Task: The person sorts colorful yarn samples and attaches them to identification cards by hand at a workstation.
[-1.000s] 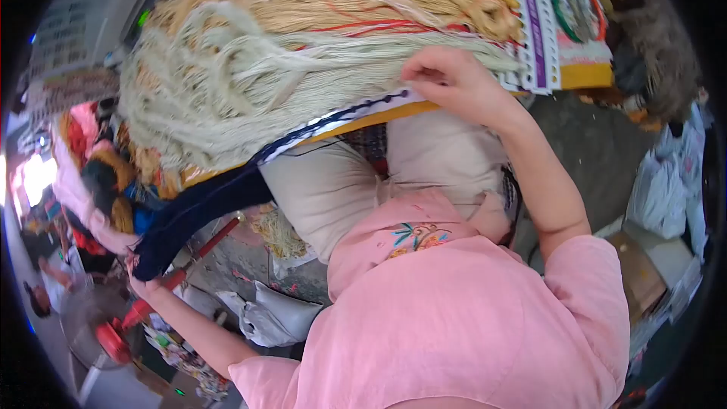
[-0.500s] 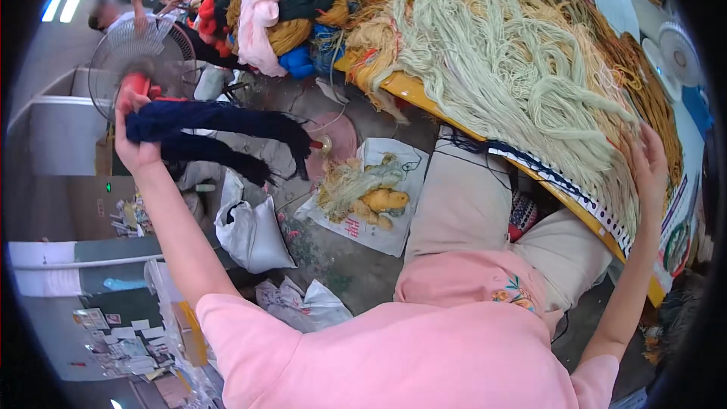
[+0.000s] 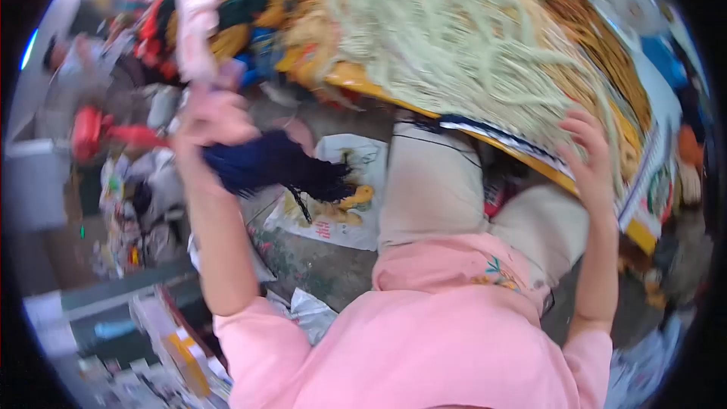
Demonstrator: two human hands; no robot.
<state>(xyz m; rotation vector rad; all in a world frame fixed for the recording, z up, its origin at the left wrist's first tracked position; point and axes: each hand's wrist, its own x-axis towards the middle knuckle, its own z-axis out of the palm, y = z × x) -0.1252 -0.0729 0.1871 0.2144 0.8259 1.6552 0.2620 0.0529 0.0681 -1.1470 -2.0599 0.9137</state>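
My left hand (image 3: 216, 117), blurred by motion, is raised out to the left and closed around a bundle of navy yarn (image 3: 273, 163). The bundle's loose ends hang to the right, above the floor. At the table's right front edge is my right hand (image 3: 587, 148), fingers apart and holding nothing, beside the pale green yarn (image 3: 454, 53) spread in long strands over the table. Dark strands (image 3: 485, 127) lie along the front edge, and some trail over my knee.
A white sack (image 3: 322, 229) with yellowish yarn lies on the floor left of my legs. Pink yarn (image 3: 198, 15) hangs in front of other coloured skeins at the upper left. Brown yarn (image 3: 606, 53) runs along the table's right side, near a small fan (image 3: 634, 0).
The left hand has come inward with the navy yarn, which now hangs closer to my legs. My right hand has drawn back from the pale green yarn's edge. The whole view has shifted.
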